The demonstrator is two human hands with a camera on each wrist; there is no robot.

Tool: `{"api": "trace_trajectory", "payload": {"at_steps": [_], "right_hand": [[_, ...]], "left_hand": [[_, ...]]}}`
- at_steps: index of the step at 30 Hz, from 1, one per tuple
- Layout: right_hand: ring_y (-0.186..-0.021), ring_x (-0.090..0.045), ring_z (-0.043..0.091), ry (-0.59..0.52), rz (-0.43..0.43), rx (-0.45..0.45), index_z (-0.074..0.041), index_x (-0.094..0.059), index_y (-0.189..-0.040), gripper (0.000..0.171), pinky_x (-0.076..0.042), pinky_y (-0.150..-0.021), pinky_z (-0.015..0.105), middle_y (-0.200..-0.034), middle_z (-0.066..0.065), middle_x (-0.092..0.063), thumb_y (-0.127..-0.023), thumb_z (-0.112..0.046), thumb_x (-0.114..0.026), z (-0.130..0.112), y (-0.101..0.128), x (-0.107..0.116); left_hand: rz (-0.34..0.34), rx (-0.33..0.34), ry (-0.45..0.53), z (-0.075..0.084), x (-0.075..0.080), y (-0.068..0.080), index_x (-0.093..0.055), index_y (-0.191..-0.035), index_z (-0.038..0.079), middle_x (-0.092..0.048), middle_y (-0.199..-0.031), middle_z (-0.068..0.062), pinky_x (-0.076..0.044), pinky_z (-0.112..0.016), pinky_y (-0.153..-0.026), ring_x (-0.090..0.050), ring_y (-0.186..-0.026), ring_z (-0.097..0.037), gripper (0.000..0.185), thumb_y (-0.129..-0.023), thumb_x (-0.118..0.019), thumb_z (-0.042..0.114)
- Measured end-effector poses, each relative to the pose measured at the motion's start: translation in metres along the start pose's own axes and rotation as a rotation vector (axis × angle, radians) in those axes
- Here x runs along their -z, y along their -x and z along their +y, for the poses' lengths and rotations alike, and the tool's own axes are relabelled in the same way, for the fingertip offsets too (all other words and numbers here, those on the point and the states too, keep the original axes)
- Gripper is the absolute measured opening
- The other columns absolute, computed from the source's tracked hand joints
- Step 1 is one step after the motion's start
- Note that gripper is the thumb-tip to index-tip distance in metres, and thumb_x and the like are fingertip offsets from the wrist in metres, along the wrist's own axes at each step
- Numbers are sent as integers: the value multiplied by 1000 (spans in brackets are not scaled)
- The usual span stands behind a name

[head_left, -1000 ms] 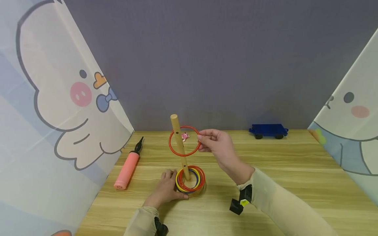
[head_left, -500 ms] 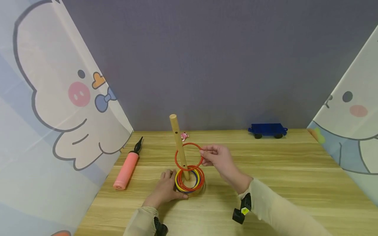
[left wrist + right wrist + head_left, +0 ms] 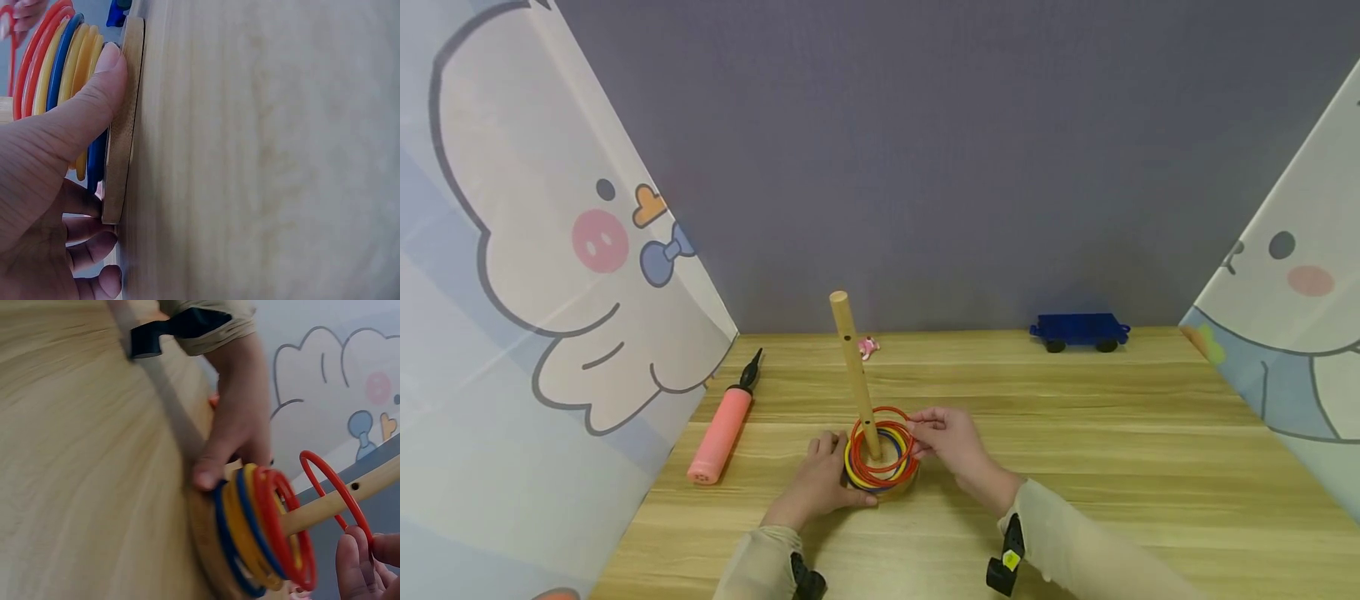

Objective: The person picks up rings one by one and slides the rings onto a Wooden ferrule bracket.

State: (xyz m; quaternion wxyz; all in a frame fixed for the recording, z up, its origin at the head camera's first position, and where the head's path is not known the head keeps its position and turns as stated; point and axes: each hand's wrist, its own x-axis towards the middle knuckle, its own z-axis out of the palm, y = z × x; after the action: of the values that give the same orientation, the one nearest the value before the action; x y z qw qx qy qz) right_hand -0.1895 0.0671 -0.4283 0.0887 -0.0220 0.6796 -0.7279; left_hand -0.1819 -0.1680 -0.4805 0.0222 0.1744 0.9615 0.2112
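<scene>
The right hand (image 3: 951, 442) has a pinching grip on a red ring (image 3: 891, 417), fingertips (image 3: 356, 559) closed on its rim. The ring is threaded over the wooden peg (image 3: 853, 367) and hangs low on it, just above the stack of rings (image 3: 882, 454) but, as the right wrist view shows, not yet lying on the pile. The left hand (image 3: 820, 487) grips the round wooden base (image 3: 122, 119), thumb pressed on its edge and against the lowest rings, the other fingers curled under the far side, holding the stand down on the table (image 3: 1075, 433).

By my reading, the work is nearly through for this ring: it is over the peg and most of the way down, with only the last drop and the letting go left. Red, yellow and blue rings are already piled at the foot. No loose rings show elsewhere on the table, so this may be the last one, though that is only a guess.

Against a second ago, the ring has come down from near the top of the peg, and half a second ago it was about midway. The right hand has sunk with it and drawn closer to the base. The left hand has stayed put.

Further out lie a pink pump (image 3: 722, 429) to the left, a small pink toy (image 3: 869, 347) behind the peg, and a blue toy wagon (image 3: 1079, 332) by the back wall.
</scene>
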Motion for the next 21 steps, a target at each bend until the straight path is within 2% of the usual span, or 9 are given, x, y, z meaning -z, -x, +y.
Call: {"api": "trace_trajectory", "payload": {"at_steps": [5,13,21], "right_hand": [[-57,-61,14,20,-7,1,14,-63,-106,18,-56,-59,35,-92,23,-68,-92,2,-62,15,-2,0],[-51,-58,14,90,57,19,9,-66,-97,13,-54,-52,36,-73,10,-64,-91,-3,-66,23,-4,3],[-56,-61,17,61,74,18,14,-63,-101,19,-52,-51,29,-80,15,-65,-94,-3,-62,22,0,14]], "left_hand": [[-8,9,4,0,-1,1,-38,-143,-11,-42,-127,-20,-41,-50,-96,-38,-114,-35,120,-60,-83,63],[-7,11,-4,1,-1,0,-38,-143,-11,-42,-127,-20,-41,-49,-96,-38,-114,-36,121,-60,-83,65],[-2,19,-22,1,2,1,-37,-144,-11,-42,-126,-20,-41,-49,-94,-39,-112,-35,122,-59,-83,65]]}}
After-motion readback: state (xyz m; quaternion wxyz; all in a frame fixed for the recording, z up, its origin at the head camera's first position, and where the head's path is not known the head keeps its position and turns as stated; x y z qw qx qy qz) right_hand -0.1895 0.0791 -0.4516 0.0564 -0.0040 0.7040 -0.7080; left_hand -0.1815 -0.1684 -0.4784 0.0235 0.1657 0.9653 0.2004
